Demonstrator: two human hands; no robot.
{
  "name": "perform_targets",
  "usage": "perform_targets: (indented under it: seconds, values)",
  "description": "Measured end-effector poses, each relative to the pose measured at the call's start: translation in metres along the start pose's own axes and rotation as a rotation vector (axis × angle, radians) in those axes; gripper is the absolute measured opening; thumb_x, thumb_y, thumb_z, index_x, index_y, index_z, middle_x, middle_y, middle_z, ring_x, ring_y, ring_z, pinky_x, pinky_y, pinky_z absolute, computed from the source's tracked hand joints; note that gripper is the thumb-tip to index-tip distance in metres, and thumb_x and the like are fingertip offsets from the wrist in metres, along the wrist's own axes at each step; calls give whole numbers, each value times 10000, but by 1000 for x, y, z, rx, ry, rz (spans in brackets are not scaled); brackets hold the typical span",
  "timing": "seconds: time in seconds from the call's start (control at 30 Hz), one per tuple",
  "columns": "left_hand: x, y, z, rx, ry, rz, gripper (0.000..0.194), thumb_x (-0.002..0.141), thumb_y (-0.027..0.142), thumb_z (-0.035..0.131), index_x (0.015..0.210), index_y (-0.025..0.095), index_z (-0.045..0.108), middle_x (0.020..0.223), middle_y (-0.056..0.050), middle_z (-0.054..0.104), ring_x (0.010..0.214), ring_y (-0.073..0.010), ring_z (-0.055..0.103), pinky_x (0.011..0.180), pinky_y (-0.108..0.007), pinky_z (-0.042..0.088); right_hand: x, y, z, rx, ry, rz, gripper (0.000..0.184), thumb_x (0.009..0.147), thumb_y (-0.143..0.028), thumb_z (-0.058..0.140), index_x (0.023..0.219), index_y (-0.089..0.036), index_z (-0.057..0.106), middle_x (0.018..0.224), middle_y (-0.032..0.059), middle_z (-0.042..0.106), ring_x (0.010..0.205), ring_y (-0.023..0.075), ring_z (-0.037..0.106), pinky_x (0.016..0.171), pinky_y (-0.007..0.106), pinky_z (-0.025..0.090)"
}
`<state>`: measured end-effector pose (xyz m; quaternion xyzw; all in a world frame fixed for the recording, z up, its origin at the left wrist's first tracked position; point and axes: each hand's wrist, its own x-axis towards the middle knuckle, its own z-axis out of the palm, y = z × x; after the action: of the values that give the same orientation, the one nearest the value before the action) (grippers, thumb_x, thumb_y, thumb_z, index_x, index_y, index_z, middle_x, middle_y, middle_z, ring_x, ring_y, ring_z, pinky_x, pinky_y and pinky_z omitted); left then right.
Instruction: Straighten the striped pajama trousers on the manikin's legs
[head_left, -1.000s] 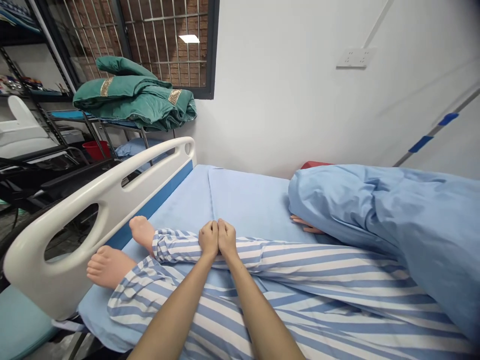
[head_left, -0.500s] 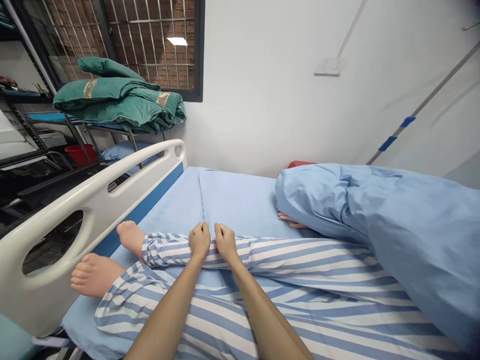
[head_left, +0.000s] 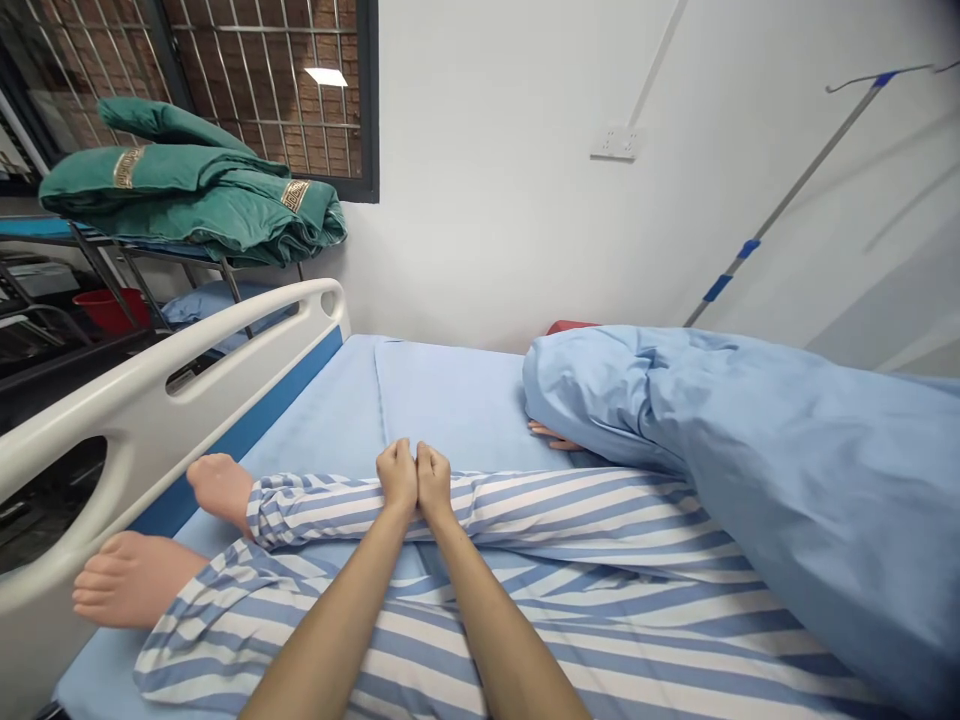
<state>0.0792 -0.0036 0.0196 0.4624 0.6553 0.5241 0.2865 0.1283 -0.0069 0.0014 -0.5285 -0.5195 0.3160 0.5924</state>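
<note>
Both of my hands are closed fists, held side by side over the far lower leg of a manikin-like figure in blue-and-white striped trousers (head_left: 570, 510). My left hand (head_left: 397, 475) almost touches my right hand (head_left: 433, 478), thumbs uppermost. No cloth looks bunched between the fingers, and nothing shows in either fist. The figure's bare far foot (head_left: 221, 488) and near foot (head_left: 139, 580), smooth and plastic-looking, stick out of the trouser legs at left. A light blue quilt (head_left: 750, 430) covers the body at right, with a few fingertips (head_left: 553, 436) showing under its edge.
A cream bed end board (head_left: 225, 345) with cut-out handles stands at left, beyond the feet. Folded green bedding (head_left: 195, 195) lies on a rack beneath the barred window (head_left: 262, 75). A metal drip pole (head_left: 795, 185) leans into view at right by the wall.
My two fists have come together from a small gap to nearly touching. The camera view has turned right, so the bed and feet sit farther left and the pole's hook shows.
</note>
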Motion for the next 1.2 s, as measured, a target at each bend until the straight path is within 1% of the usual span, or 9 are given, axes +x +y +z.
perform_targets:
  seconds: [0.17,0.27,0.43,0.53,0.73,0.87,0.97,1.13,1.2]
  values:
    - [-5,-11,-2,223,-72,145,314,817,314,345,537,190,419,545,12,511,544,-93,413,573,-222,292,4,-2,1,79,-6,39,360,821,-417,340,537,-195,335,491,-44,350,495,94,326,464,216,297]
    - [-4,-13,-2,281,-98,152,303,831,304,337,583,193,471,602,-2,560,575,-99,453,595,-225,292,7,-8,-4,-52,-24,21,373,822,-412,343,518,-196,346,475,-38,362,490,101,338,464,223,278]
    - [-6,-11,0,345,-100,149,313,834,306,332,598,195,505,626,-19,594,604,-112,483,586,-233,274,9,-9,-27,-332,-47,-203,371,852,-373,342,532,-192,392,461,-45,365,462,96,313,495,242,232]
    - [-8,-11,1,380,-95,157,323,835,294,322,588,192,503,623,-23,597,621,-116,491,586,-240,264,9,1,-35,-358,9,-151,396,858,-385,326,516,-191,381,457,-45,361,470,98,315,497,243,223]
    - [-10,-2,7,384,-85,142,307,812,295,355,554,188,483,600,-13,580,592,-113,464,559,-243,249,12,11,-37,-219,28,-56,409,840,-422,331,506,-188,354,465,-50,352,492,96,329,489,227,247]
    - [-12,15,21,209,-85,164,324,803,301,342,513,184,426,512,17,492,527,-94,402,536,-226,265,16,10,-42,-68,15,13,390,825,-432,344,529,-182,388,489,-40,385,508,98,347,487,221,282]
    - [-17,21,34,126,-109,147,332,799,315,338,503,186,417,493,21,465,506,-91,389,523,-222,272,18,14,-45,48,6,45,363,814,-439,356,572,-176,420,526,-27,429,526,102,370,490,218,317]
    - [-24,12,42,273,-135,130,326,800,338,364,542,194,501,581,-14,573,565,-115,448,562,-240,272,24,17,-47,144,69,111,340,795,-432,384,554,-201,317,496,-54,328,491,91,324,465,214,313]
    - [-23,10,41,310,-148,130,324,812,338,353,582,198,534,636,-30,607,604,-126,478,570,-240,274,28,12,-49,89,60,114,337,801,-415,366,543,-201,324,489,-50,335,487,95,330,470,220,304]
